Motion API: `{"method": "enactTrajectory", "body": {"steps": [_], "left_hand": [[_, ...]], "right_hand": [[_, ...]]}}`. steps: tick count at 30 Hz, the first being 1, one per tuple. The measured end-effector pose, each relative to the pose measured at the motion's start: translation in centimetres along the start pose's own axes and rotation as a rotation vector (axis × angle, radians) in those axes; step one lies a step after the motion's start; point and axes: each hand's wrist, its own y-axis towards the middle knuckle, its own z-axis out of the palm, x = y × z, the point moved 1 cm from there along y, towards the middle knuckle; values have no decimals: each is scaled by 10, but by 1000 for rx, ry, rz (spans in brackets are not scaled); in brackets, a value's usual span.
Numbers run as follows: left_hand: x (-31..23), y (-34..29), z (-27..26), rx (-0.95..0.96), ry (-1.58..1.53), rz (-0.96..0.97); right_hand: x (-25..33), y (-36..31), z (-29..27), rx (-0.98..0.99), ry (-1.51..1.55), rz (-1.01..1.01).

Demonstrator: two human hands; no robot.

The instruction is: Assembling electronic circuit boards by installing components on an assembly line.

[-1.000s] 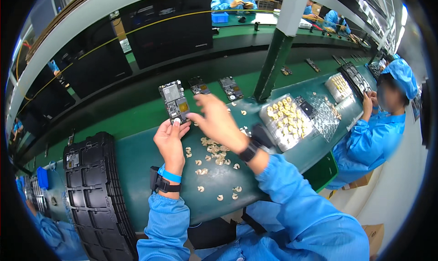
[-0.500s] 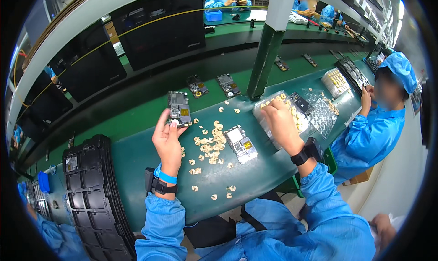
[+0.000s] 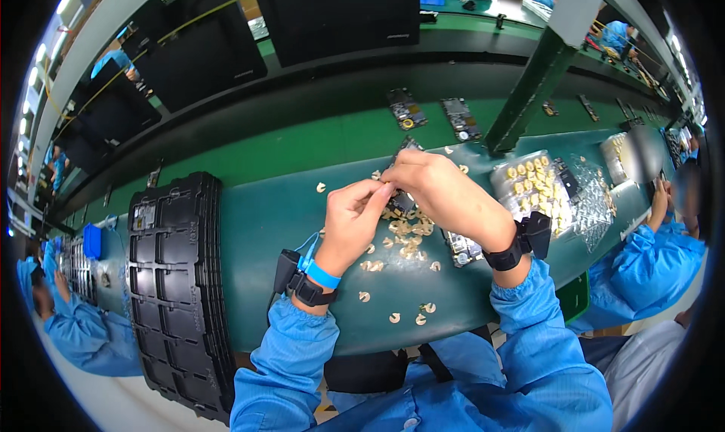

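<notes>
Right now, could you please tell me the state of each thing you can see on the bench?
left hand: raised, fingers pinching a board
right hand: fingertips meeting the left's
board: held up, mostly hidden
small pale parts: scattered loose
black trays: stacked, lying flat
second board: lying flat

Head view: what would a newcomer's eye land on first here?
First, the left hand and right hand meeting at centre, fingertips pinched together over a dark circuit board that they mostly hide. Beneath them, small pale parts lie scattered on the green bench. At the left stands a tall stack of black trays; to the right sits a clear tray of yellowish parts.
</notes>
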Motion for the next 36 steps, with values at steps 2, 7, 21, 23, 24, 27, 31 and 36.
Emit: {"method": "enactTrajectory", "body": {"steps": [2,7,21,23,24,27,31,36], "left_hand": [[-5,1,-2,26,10,-16],[-2,1,-2,-76,-166,-30],[-4,1,-4,-96,-112,-43],[-5,1,-2,-91,-147,-38],[-3,1,-2,-91,-149,-39],[3,2,-4,-63,-127,-35],[-2,2,-3,-88,-132,3],[0,4,-4,-99,-131,-7]], "right_hand": [[-4,3,5,-12,45,-19],[-8,2,12,-241,325,189],[-9,-4,25,-189,555,384],[-12,-5,29,-210,556,362],[-13,-5,30,-231,557,338],[-15,-5,34,-263,581,327],[-9,-4,27,-215,544,340],[-13,-2,31,-257,537,328]]}}
